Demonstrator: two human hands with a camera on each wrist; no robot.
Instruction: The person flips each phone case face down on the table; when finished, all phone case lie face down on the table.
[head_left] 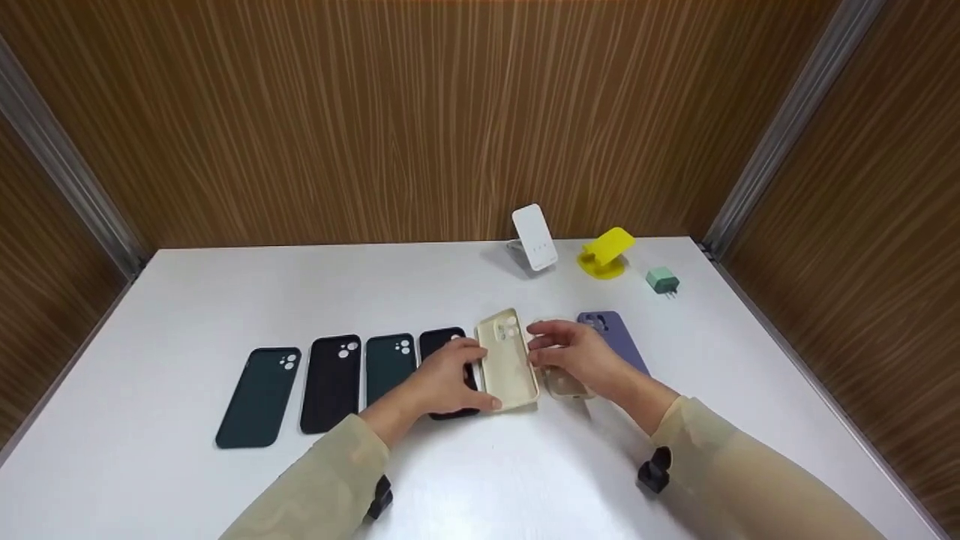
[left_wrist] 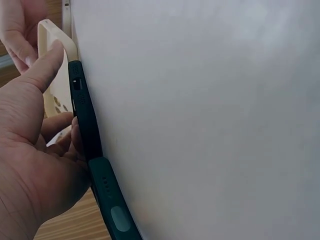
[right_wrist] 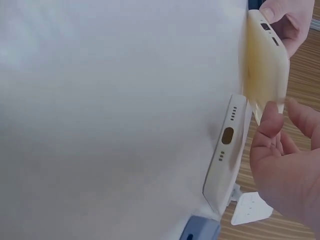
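A cream phone case [head_left: 511,375] with camera cutouts at its top lies tilted, hollow side up, between both hands. My left hand [head_left: 448,381] grips it, thumb at the lower corner and fingers along the left edge. Under that hand a black phone case [head_left: 437,341] is partly covered. At the cream case's right edge, my right hand [head_left: 577,358] has its fingertips close to the rim, fingers loosely extended. A beige phone case [head_left: 568,387] sits mostly hidden beneath the right hand. In the right wrist view the cream case [right_wrist: 267,70] shows its raised side and port cutouts.
Left of the hands lie a dark green case [head_left: 259,397], a black case [head_left: 330,386] and another green case [head_left: 388,367]. A purple case [head_left: 624,341] lies on the right. Farther back are a white stand [head_left: 535,238], a yellow stand [head_left: 609,246] and a green charger plug [head_left: 662,280].
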